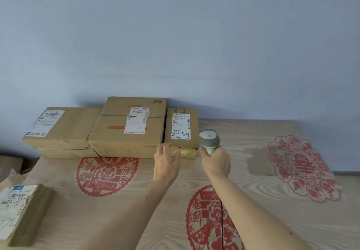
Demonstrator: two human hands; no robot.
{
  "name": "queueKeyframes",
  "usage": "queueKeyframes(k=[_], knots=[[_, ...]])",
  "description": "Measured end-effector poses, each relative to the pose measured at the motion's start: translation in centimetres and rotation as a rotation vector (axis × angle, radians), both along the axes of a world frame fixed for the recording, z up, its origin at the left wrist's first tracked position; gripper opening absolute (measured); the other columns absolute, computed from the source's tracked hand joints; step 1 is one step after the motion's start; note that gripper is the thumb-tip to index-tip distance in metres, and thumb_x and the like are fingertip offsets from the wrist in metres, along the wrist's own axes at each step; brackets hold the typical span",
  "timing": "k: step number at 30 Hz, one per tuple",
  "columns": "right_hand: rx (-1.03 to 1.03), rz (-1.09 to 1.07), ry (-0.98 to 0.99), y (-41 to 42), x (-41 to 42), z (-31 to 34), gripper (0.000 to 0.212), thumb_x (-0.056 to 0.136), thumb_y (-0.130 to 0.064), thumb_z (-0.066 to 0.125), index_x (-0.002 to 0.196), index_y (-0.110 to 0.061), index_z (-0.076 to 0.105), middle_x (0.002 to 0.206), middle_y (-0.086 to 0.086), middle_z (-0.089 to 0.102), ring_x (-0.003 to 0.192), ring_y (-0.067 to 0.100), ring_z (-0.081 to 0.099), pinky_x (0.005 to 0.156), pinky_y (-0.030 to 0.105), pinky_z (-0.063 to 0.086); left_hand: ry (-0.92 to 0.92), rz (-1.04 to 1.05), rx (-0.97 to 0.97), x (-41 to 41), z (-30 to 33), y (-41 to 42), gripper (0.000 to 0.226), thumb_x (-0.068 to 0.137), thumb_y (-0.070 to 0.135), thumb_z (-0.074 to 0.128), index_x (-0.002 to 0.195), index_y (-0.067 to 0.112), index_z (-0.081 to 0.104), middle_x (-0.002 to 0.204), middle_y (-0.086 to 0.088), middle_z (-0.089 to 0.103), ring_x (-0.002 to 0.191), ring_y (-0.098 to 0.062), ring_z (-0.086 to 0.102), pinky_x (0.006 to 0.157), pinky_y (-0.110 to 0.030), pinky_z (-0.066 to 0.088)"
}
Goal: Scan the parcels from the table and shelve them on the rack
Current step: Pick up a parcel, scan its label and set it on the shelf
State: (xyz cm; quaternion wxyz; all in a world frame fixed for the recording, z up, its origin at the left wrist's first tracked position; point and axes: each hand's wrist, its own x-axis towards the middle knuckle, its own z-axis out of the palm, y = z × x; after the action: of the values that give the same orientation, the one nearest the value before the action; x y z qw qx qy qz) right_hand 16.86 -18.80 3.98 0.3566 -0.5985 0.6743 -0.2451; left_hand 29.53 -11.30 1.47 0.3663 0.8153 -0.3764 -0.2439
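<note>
Pale blue wall (175, 35) is filling the upper half of the view, and below it a light wood-grain bench (136, 210) decorated with red paper-cut medallions is stretching across the frame. Against the wall, a row of brown cardboard parcels is sitting on the bench: a large taped brown carton (128, 129) with white labels in the middle, a flatter brown box (62, 127) just to its left resting on top of another flat box (68, 153), and a smaller brown box with handwritten black characters (181, 127) touching the large carton's right side and lying on a thin yellow-taped parcel (185, 152). At the near left edge, a small brown parcel with a worn white label (21, 212) is lying apart from the row. The person's left hand (166, 164) is reaching toward the front corner of the smaller box, fingers relaxed and spread, gripping nothing. The right hand (216, 162) is curling around the handle of a grey handheld barcode scanner (209, 139), whose head is pointing toward the smaller box, with a dark cable (222, 224) trailing down the bench.
</note>
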Motion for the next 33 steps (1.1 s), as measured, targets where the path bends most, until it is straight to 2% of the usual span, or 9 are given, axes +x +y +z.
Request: queueKeyframes(k=[6,10,15,17,20,24,29,33], knots=[[0.030,0.035,-0.021,-3.1,1.6,-2.4,0.026,0.089,-0.039,0.071,0.095,-0.014,0.066,0.090,0.004,0.070,0.082,0.027,0.064,0.067,0.029,0.044,-0.094,0.024,0.100,0.1,-1.4,-2.9,0.056,0.102,0.038,0.049,0.150,0.011,0.035,0.159,-0.012,0.027,0.142,-0.032,0.021,0.113,-0.043,0.028],[0.057,0.054,-0.054,-4.0,2.0,-3.7,0.027,0.086,-0.039,0.073,0.094,-0.014,0.066,0.091,0.006,0.072,0.085,0.029,0.068,0.065,0.030,0.046,-0.141,0.049,0.184,-1.0,-1.7,-4.1,0.057,0.103,0.042,0.046,0.149,0.010,0.035,0.161,-0.023,0.017,0.144,-0.040,0.012,0.116,-0.048,0.022],[0.074,0.050,-0.087,-4.0,1.3,-4.0,0.027,0.085,-0.038,0.074,0.091,-0.012,0.068,0.085,0.004,0.070,0.079,0.026,0.066,0.062,0.028,0.044,-0.106,0.104,0.196,-1.8,-1.1,-4.7,0.054,0.103,0.046,0.045,0.146,0.013,0.039,0.145,-0.021,0.030,0.134,-0.037,0.023,0.113,-0.043,0.023],[0.068,0.025,-0.077,-4.0,0.5,-4.1,0.027,0.086,-0.038,0.074,0.089,-0.012,0.067,0.081,0.002,0.069,0.075,0.024,0.065,0.060,0.028,0.045,-0.036,0.107,0.169,-2.0,-0.8,-4.2,0.053,0.102,0.044,0.048,0.144,0.014,0.038,0.140,-0.016,0.030,0.132,-0.036,0.030,0.110,-0.040,0.029],[0.072,0.009,-0.054,-3.8,-1.0,-4.4,0.027,0.086,-0.040,0.073,0.086,-0.014,0.067,0.075,-0.001,0.067,0.068,0.019,0.063,0.054,0.026,0.042,0.019,0.112,0.151,-2.3,-0.6,-3.4,0.060,0.102,0.045,0.048,0.149,0.012,0.031,0.146,-0.015,0.028,0.134,-0.032,0.036,0.107,-0.039,0.036],[0.107,0.018,-0.062,-4.0,-1.8,-4.6,0.026,0.084,-0.043,0.073,0.082,-0.018,0.066,0.074,-0.002,0.067,0.070,0.020,0.064,0.055,0.026,0.042,0.067,0.113,0.200,-2.1,-1.7,-3.9,0.065,0.101,0.048,0.047,0.150,0.008,0.030,0.147,-0.016,0.031,0.138,-0.033,0.034,0.112,-0.044,0.035],[0.136,0.026,-0.143,-4.6,-2.1,-4.6,0.022,0.082,-0.036,0.077,0.079,-0.017,0.066,0.074,0.000,0.068,0.073,0.019,0.065,0.060,0.029,0.047,0.198,0.119,0.211,-2.1,-1.8,-5.1,0.042,0.105,0.039,0.039,0.131,0.006,0.040,0.135,-0.015,0.052,0.123,-0.033,0.050,0.102,-0.046,0.041],[0.105,0.018,-0.117,-4.1,-2.7,-4.5,0.023,0.078,-0.037,0.080,0.077,-0.018,0.066,0.074,0.001,0.069,0.072,0.022,0.065,0.062,0.033,0.052,0.193,0.126,0.163,-2.9,-1.1,-4.4,0.030,0.106,0.031,0.041,0.124,0.007,0.040,0.127,-0.013,0.054,0.113,-0.028,0.052,0.093,-0.042,0.043]])
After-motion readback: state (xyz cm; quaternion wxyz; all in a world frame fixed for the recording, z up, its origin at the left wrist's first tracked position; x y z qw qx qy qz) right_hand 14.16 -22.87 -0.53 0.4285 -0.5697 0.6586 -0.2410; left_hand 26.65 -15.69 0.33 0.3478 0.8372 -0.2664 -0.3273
